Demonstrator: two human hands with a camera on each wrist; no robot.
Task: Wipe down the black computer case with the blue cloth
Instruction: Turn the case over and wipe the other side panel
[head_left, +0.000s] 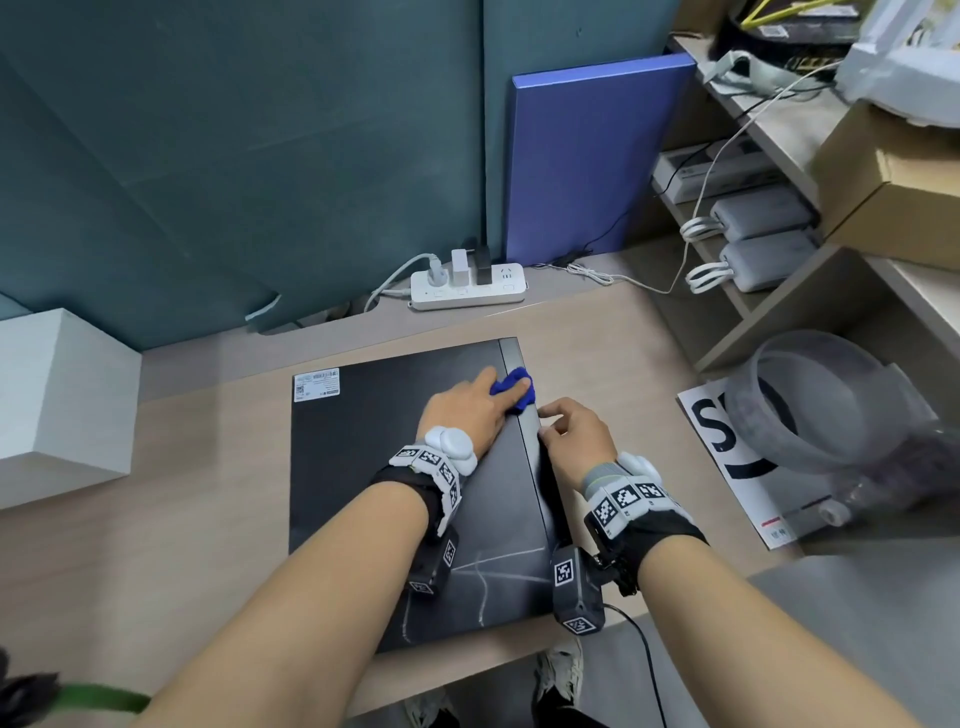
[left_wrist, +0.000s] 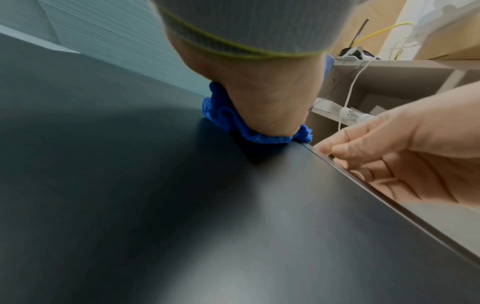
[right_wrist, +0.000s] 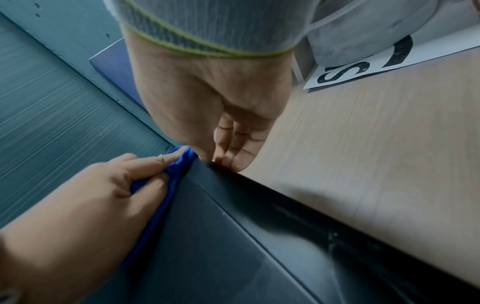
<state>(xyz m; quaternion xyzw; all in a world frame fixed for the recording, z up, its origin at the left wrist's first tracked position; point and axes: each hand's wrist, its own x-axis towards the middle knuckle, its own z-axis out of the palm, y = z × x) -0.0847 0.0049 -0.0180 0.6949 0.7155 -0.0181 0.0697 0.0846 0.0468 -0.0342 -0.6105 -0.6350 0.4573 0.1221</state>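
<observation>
The black computer case (head_left: 374, 467) lies flat on the wooden desk (head_left: 208, 519). My left hand (head_left: 506, 383) presses a bunched blue cloth (head_left: 521, 399) onto the case's top, near its far right edge. In the right wrist view the left hand (right_wrist: 145, 170) has the cloth (right_wrist: 179, 168) gathered between its fingers. My right hand (head_left: 550, 422) holds the case's right edge just behind the cloth, thumb on top and fingers down the side (right_wrist: 223, 152). The left wrist view shows the cloth (left_wrist: 233, 125) under my palm and the right hand (left_wrist: 363, 148) at the edge.
A white power strip (head_left: 467, 291) with plugs lies behind the case, next to a leaning blue board (head_left: 592, 156). A white box (head_left: 57, 400) stands at the left. At the right are a shelf with power banks (head_left: 758, 213), a grey container (head_left: 821, 400) and a lettered sheet (head_left: 727, 447).
</observation>
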